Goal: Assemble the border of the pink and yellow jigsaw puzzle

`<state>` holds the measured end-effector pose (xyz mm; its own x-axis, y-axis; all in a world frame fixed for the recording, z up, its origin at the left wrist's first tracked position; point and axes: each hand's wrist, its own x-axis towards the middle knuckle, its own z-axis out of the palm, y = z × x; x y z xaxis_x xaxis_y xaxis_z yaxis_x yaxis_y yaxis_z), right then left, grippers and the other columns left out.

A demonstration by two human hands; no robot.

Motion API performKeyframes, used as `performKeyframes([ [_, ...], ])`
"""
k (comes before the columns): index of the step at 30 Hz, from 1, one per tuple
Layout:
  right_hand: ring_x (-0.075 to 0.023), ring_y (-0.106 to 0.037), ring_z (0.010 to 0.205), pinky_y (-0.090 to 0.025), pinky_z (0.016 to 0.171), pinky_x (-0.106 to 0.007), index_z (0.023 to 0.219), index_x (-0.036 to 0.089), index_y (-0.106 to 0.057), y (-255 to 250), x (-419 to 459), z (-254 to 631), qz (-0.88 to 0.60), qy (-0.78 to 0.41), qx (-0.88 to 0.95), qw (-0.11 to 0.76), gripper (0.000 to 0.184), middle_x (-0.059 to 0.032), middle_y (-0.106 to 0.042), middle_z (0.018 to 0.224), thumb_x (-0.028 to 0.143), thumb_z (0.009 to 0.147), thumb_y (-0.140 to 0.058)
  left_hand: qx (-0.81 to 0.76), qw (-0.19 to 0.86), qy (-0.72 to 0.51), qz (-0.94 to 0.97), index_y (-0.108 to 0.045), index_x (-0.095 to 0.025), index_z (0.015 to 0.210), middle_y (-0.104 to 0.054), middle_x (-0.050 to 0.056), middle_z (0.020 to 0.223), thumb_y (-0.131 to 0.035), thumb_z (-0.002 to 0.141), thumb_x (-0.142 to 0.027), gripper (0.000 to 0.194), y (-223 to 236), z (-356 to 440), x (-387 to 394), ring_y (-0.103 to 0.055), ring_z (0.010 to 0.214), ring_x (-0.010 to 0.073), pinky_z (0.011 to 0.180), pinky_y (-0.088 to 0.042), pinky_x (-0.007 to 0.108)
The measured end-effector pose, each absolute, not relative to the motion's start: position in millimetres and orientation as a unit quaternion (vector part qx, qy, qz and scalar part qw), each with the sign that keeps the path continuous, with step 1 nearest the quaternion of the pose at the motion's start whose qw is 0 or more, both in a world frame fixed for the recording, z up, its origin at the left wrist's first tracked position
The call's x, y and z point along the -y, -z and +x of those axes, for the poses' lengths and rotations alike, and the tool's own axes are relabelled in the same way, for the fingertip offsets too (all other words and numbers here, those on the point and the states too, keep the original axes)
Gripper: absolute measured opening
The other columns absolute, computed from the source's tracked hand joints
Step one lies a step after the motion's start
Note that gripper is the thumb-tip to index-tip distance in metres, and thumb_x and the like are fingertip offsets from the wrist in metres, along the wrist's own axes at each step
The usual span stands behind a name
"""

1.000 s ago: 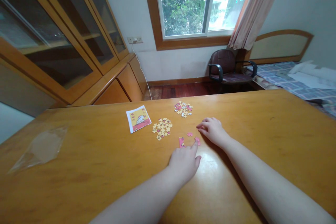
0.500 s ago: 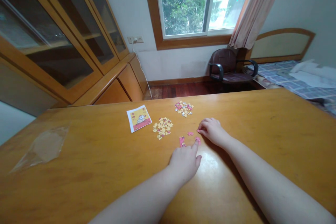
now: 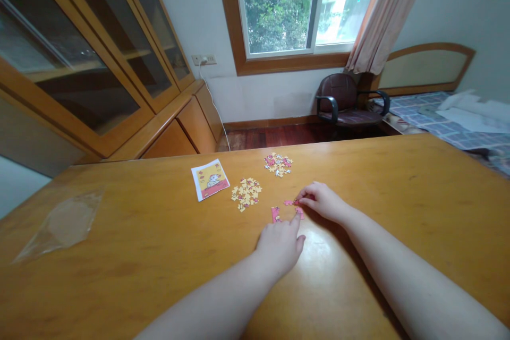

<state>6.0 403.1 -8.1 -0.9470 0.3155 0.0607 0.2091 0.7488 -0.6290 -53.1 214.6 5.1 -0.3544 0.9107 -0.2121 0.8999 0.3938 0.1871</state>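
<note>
My right hand (image 3: 322, 200) pinches a small pink puzzle piece (image 3: 296, 202) just right of a loose pink puzzle piece (image 3: 288, 203) on the table. Whether these two touch I cannot tell. With its index finger stretched out and thumb apart, my left hand (image 3: 279, 248) rests a fingertip on another pink puzzle piece (image 3: 299, 214), partly covered by that finger. A joined pink strip of puzzle (image 3: 274, 214) lies beyond the left knuckles, its lower end hidden by the hand.
On the wooden table (image 3: 159, 255) are a pile of yellow puzzle pieces (image 3: 247, 193), a mixed pink and white pile (image 3: 278, 164), a picture card (image 3: 211, 180) and a clear plastic bag (image 3: 66, 223). Beyond it stand an armchair (image 3: 340, 95) and a glass-door cabinet (image 3: 119, 53).
My right hand has shifted slightly left, bringing its pinched piece up beside the loose pink piece. My left hand stays with its fingertip on the same piece.
</note>
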Motion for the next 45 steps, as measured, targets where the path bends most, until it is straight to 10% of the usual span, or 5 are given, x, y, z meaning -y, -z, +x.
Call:
performKeyframes([
  [45, -0.0182, -0.056, 0.086, -0.032, 0.082, -0.033, 0.085, 0.023, -0.072, 4.2, -394.8, 10.1, -0.059, -0.21, 0.973, 0.075, 0.014, -0.0037, -0.071, 0.086, 0.021, 0.085, -0.058, -0.82, 0.139, -0.024, 0.554, -0.038, -0.02, 0.14, -0.069, 0.011, 0.097, -0.042, 0.091, -0.041, 0.054, -3.7, -52.9, -214.9, -0.067, 0.087, 0.0292, 0.074, -0.053, 0.042],
])
